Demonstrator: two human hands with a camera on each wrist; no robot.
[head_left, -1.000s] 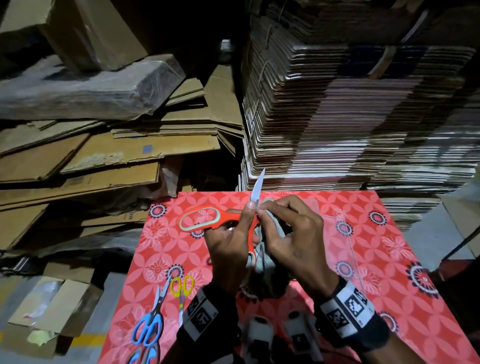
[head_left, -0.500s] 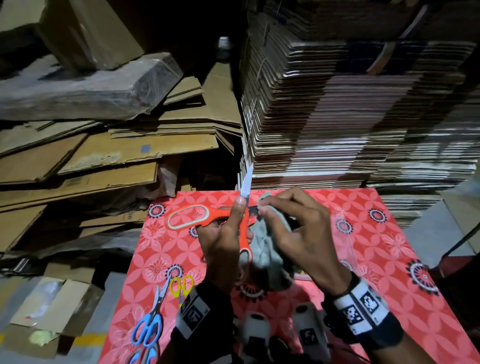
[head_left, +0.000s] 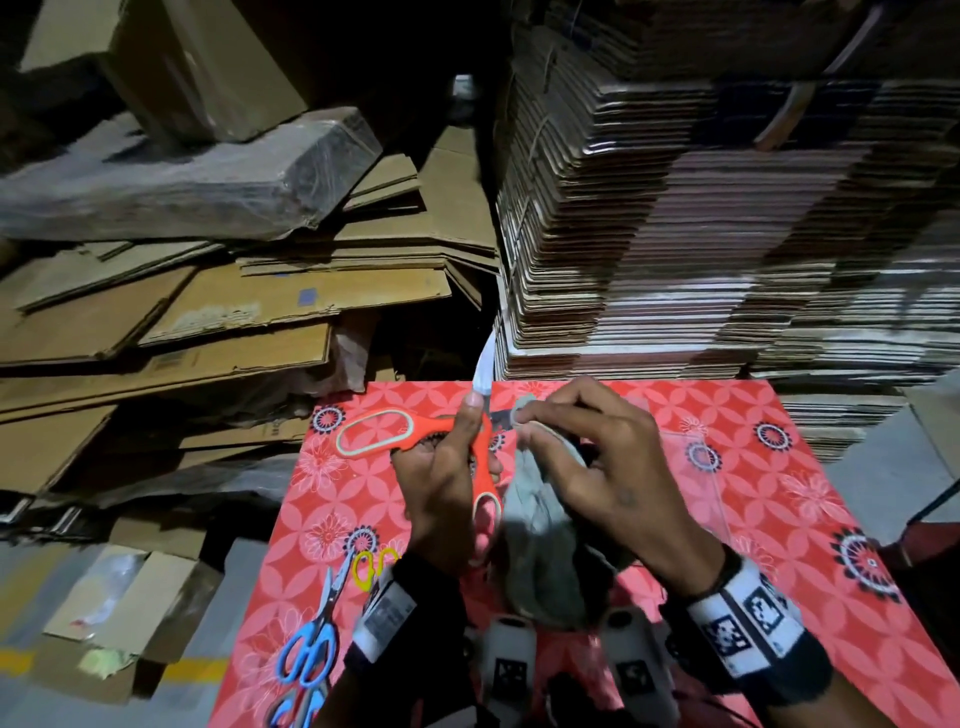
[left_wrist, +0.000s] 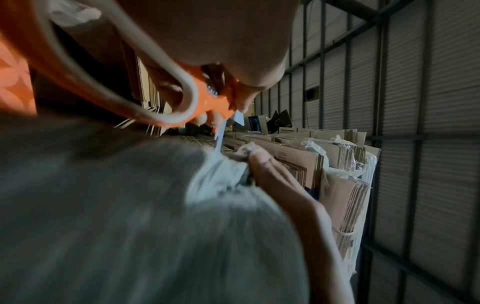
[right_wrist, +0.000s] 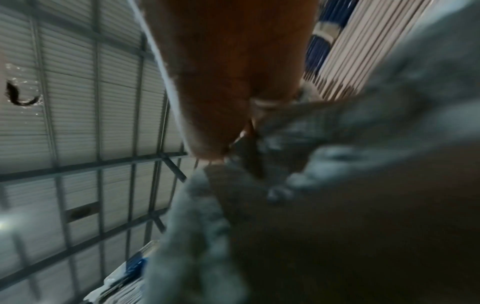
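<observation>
My left hand (head_left: 449, 478) grips a pair of orange scissors (head_left: 374, 434) held wide open above the red table. One handle loop juts left, and a blade (head_left: 483, 369) points away from me past the thumb. Just right of the blade, my right hand (head_left: 527, 415) pinches the top of a grey cloth (head_left: 540, 551), and the rest of it hangs under the palm. In the left wrist view the cloth (left_wrist: 130, 205) meets the blade (left_wrist: 219, 139) beside the right fingers (left_wrist: 270, 174). The right wrist view is blurred and shows mostly the grey cloth (right_wrist: 194, 236).
A red floral cover lies on the table (head_left: 753, 493). Blue scissors (head_left: 309, 654) and small yellow scissors (head_left: 371, 564) lie at its near left. A tall stack of flat cardboard (head_left: 675, 208) rises behind the table, and loose sheets (head_left: 208, 312) pile up on the left.
Both hands, the scissors and the cloth have drifted a little left and away from me. The right fingers have slid up the cloth beside the blade.
</observation>
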